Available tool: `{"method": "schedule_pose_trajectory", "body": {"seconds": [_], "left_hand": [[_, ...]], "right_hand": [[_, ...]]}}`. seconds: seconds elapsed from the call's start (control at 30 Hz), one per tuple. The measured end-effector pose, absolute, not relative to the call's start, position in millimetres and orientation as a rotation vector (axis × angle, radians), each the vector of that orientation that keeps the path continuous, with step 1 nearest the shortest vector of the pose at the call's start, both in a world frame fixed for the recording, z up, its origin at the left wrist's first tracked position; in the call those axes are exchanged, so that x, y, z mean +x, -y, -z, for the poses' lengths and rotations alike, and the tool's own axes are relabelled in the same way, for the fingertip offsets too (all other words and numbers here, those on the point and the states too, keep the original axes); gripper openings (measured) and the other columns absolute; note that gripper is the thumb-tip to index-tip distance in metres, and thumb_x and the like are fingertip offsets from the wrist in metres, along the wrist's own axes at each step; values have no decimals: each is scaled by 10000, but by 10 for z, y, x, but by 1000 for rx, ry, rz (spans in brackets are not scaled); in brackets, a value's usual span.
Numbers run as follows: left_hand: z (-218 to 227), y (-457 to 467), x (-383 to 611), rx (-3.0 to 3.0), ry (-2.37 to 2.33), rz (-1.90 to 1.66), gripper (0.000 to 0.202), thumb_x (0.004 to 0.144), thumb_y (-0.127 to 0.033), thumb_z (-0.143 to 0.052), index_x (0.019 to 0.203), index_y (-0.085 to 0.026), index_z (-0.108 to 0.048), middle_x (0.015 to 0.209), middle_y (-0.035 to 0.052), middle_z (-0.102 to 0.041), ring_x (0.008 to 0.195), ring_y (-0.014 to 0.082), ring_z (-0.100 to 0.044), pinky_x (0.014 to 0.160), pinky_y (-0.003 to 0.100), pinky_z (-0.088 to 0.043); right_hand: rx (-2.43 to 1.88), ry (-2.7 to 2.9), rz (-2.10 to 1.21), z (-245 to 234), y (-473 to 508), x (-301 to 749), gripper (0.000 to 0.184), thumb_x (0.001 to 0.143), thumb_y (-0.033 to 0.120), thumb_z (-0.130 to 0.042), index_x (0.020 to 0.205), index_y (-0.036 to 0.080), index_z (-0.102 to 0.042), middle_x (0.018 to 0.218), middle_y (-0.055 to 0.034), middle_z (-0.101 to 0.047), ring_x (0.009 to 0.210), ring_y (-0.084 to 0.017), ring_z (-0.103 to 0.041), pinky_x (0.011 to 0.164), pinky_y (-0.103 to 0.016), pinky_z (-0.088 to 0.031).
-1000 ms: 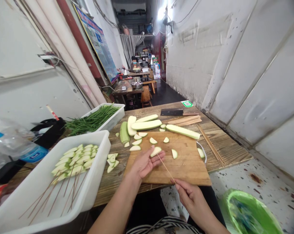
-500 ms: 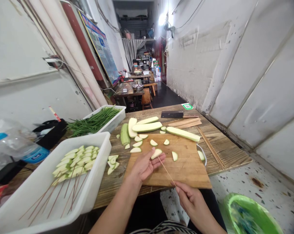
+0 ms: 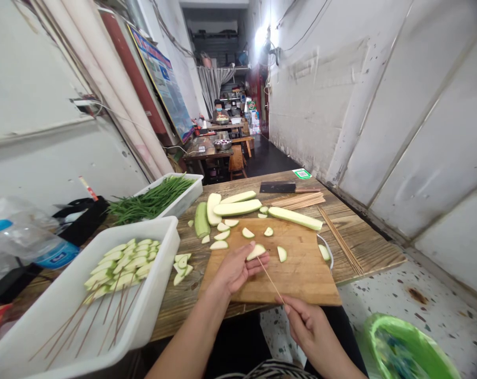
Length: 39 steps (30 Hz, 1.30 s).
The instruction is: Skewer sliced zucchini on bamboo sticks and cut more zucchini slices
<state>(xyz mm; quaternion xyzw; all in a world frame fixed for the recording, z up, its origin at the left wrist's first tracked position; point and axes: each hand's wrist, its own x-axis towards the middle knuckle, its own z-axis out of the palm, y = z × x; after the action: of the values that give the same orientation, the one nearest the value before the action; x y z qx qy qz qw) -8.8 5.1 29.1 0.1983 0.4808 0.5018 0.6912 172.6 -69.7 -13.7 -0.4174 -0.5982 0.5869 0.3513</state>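
Note:
My left hand [image 3: 234, 269] pinches a pale green zucchini slice [image 3: 256, 251] over the wooden cutting board [image 3: 297, 276]. My right hand [image 3: 307, 323], near the board's front edge, grips a thin bamboo skewer [image 3: 270, 280] whose tip meets that slice. Loose slices [image 3: 281, 253] lie further back on the board. To the left, a white tray [image 3: 65, 310] holds several skewers loaded with zucchini slices [image 3: 122, 263].
Long zucchini halves [image 3: 236, 207] lie behind the board, with a cleaver [image 3: 278, 187] and bundles of bare skewers [image 3: 339, 239]. A second white tray of green chives [image 3: 153, 199] stands at the back left. A plastic bottle [image 3: 23, 239] is far left; a green bin [image 3: 404, 350] sits on the floor.
The hands stay almost in place. The skewer tip has pressed a little closer into the slice held by my left hand; the view has shifted slightly.

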Motion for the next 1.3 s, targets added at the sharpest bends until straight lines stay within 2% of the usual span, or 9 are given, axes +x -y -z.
{"method": "schedule_pose_trajectory", "body": {"seconds": [0.17, 0.3, 0.47, 0.7, 0.93, 1.3], "left_hand": [[-299, -46, -32, 467, -1074, -1113, 186, 806, -243, -561, 871, -70, -583, 858, 182, -673, 755, 226, -669, 742, 370, -536], [-264, -61, 26, 431, -1066, -1103, 204, 803, -265, -565, 859, -69, -575, 863, 192, -669, 772, 239, -667, 748, 382, -533], [-230, -63, 102, 382, -1026, -1214, 244, 831, -282, -524, 992, -100, -550, 845, 160, -672, 785, 229, -667, 757, 383, -534], [-219, -30, 171, 433, -1035, -1260, 174, 801, -249, -571, 789, -76, -566, 853, 169, -672, 781, 231, -666, 744, 361, -544], [-192, -23, 223, 404, -1061, -1292, 151, 797, -232, -576, 773, -83, -563, 799, 160, -671, 766, 229, -669, 718, 345, -550], [-274, -10, 257, 400, -1115, -1347, 143, 825, -208, -530, 784, -74, -555, 834, 172, -667, 770, 229, -668, 702, 328, -549]], "right_hand": [[-1085, 1520, -1514, 109, 691, 1682, 398, 901, 437, -385, 1015, 107, -577, 487, 93, -237, 421, -78, -212, 398, -206, -160], [-1097, 1557, -1439, 59, 668, 1637, 404, 893, 453, -380, 969, 107, -573, 491, 85, -282, 433, -88, -266, 420, -210, -221], [-1111, 1517, -1437, 77, 662, 1605, 381, 885, 461, -392, 892, 127, -576, 476, 89, -272, 419, -85, -261, 403, -203, -208], [-1104, 1528, -1400, 86, 695, 1619, 362, 893, 447, -387, 875, 134, -567, 491, 82, -287, 429, -88, -289, 415, -206, -236], [-1080, 1515, -1435, 138, 756, 1608, 333, 907, 417, -380, 907, 128, -545, 499, 91, -239, 429, -80, -231, 405, -213, -177], [-1080, 1493, -1425, 186, 798, 1608, 364, 891, 454, -382, 909, 129, -544, 495, 84, -258, 417, -86, -246, 404, -221, -177]]}}
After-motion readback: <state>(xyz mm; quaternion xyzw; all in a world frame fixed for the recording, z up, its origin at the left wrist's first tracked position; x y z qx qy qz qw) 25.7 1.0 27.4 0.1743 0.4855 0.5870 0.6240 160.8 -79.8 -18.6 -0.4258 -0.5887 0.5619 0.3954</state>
